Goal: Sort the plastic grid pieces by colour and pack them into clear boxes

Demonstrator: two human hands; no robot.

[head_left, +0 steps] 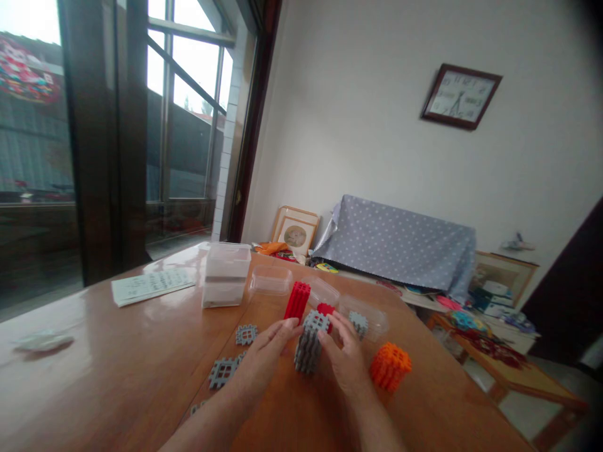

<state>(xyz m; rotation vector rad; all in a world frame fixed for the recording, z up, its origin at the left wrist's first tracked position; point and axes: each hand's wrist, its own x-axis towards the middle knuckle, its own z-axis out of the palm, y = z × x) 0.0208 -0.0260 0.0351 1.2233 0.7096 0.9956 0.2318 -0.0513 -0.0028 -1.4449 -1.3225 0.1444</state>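
A tall stack of grey interlocking plastic building squares (308,351) stands on the table between my two hands. My left hand (271,345) lies against its left side, fingers stretched toward its upper edge. On the other side, my right hand (347,351) has its thumb on the stack's near face and its fingers curled around the back. Behind my left fingertips rises a red stack of squares (298,300). More red pieces (326,309) show partly behind the grey stack. An orange stack (391,366) sits right of my right hand. Loose grey squares (222,373) lie left of my left forearm.
Clear plastic trays (271,280) and a white lidded box (226,276) stand farther back on the wooden table (155,358). Another grey piece (358,324) is by a tray at right. A paper booklet (153,286) and a crumpled clear wrapper (43,340) lie at left.
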